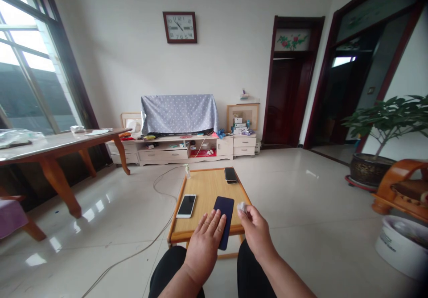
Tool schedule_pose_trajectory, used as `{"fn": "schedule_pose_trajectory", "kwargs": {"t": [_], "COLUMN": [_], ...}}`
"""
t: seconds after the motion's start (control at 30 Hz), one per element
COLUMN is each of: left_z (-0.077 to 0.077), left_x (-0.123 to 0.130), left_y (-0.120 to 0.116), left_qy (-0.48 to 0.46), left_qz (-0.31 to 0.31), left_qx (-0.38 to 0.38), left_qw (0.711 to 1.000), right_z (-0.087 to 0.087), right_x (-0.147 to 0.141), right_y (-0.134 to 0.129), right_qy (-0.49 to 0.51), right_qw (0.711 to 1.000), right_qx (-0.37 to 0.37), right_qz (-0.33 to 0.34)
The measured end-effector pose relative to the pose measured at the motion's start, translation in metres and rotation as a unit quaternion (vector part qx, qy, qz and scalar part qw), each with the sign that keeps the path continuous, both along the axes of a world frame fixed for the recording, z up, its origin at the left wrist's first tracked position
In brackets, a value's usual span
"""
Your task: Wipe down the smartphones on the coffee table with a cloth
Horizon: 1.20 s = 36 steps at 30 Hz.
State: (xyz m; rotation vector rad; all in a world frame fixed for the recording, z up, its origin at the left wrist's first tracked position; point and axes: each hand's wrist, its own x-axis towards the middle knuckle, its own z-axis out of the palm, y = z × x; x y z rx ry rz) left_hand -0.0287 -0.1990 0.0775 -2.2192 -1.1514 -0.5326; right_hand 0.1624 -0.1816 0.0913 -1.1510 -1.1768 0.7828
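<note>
**Colours on the low wooden table (203,186): honey-yellow top, orange rim.**
A navy-blue phone (224,215) lies by the front edge, a white phone (186,205) near the left edge, a black phone (230,174) at the back edge, and a white wad (241,207) above the front right corner. Beyond, a grey-blue cloth (179,114) carries white polka dots.

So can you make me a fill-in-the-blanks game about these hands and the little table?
1. The right hand pinches a small white wad just to the ____ of the dark blue phone.
2. The left hand lies palm ____ on that phone.
3. A white phone lies on the ____ side of the low wooden table.
4. A black phone lies at the table's ____ end.

Missing words: right, down, left, far.
</note>
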Motion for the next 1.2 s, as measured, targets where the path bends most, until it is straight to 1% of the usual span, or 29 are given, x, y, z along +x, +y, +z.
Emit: {"fn": "schedule_pose_trajectory", "kwargs": {"t": [0.03, 0.07, 0.1, 0.17, 0.23, 0.27, 0.33, 0.4, 0.43, 0.57, 0.6, 0.73, 0.83, 0.9, 0.97, 1.07, 1.2], "left_z": [0.001, 0.002, 0.003, 0.006, 0.01, 0.012, 0.016, 0.018, 0.017, 0.014, 0.014, 0.019, 0.024, 0.025, 0.025, 0.024, 0.022], "left_x": [0.001, 0.002, 0.003, 0.005, 0.005, 0.005, 0.005, 0.005, 0.006, 0.008, 0.009, 0.011, 0.013, 0.013, 0.013, 0.012, 0.011], "left_y": [-0.002, -0.004, -0.006, -0.01, -0.014, -0.015, -0.018, -0.019, -0.019, -0.02, -0.02, -0.024, -0.026, -0.026, -0.026, -0.025, -0.026], "left_qy": [-0.006, -0.013, -0.019, -0.032, -0.048, -0.055, -0.062, -0.065, -0.069, -0.093, -0.096, -0.076, -0.068, -0.07, -0.07, -0.068, -0.071], "left_qz": [-0.005, -0.012, -0.018, -0.027, -0.03, -0.031, -0.038, -0.049, -0.055, -0.075, -0.078, -0.085, -0.094, -0.096, -0.096, -0.097, -0.092], "left_qx": [0.0, 0.002, 0.005, 0.018, 0.031, 0.037, 0.044, 0.048, 0.05, 0.06, 0.061, 0.046, 0.033, 0.029, 0.03, 0.033, 0.034], "left_qw": [1.0, 1.0, 1.0, 0.999, 0.998, 0.997, 0.996, 0.996, 0.995, 0.991, 0.991, 0.992, 0.993, 0.993, 0.992, 0.992, 0.993], "right_z": [0.002, 0.003, 0.005, 0.008, 0.011, 0.012, 0.016, 0.02, 0.022, 0.03, 0.033, 0.042, 0.044, 0.041, 0.035, 0.021, 0.003], "right_x": [0.002, 0.004, 0.005, 0.007, 0.01, 0.012, 0.018, 0.022, 0.023, 0.024, 0.025, 0.029, 0.027, 0.024, 0.021, 0.017, 0.013], "right_y": [-0.001, -0.002, -0.004, -0.007, -0.005, -0.003, 0.003, 0.007, 0.008, 0.003, 0.003, 0.007, 0.01, 0.012, 0.017, 0.028, 0.038], "right_qy": [-0.077, -0.155, -0.23, -0.357, -0.444, -0.471, -0.497, -0.502, -0.502, -0.498, -0.494, -0.469, -0.436, -0.393, -0.331, -0.236, -0.154], "right_qw": [0.995, 0.982, 0.963, 0.914, 0.871, 0.858, 0.85, 0.852, 0.853, 0.851, 0.854, 0.872, 0.876, 0.889, 0.914, 0.951, 0.984], "right_qx": [0.054, 0.102, 0.143, 0.193, 0.208, 0.203, 0.177, 0.15, 0.143, 0.128, 0.113, 0.044, 0.048, 0.057, 0.05, 0.031, 0.019], "right_qz": [-0.021, -0.024, -0.016, 0.012, 0.025, 0.018, -0.012, -0.02, -0.004, 0.11, 0.122, 0.133, 0.202, 0.23, 0.228, 0.199, 0.092]}}
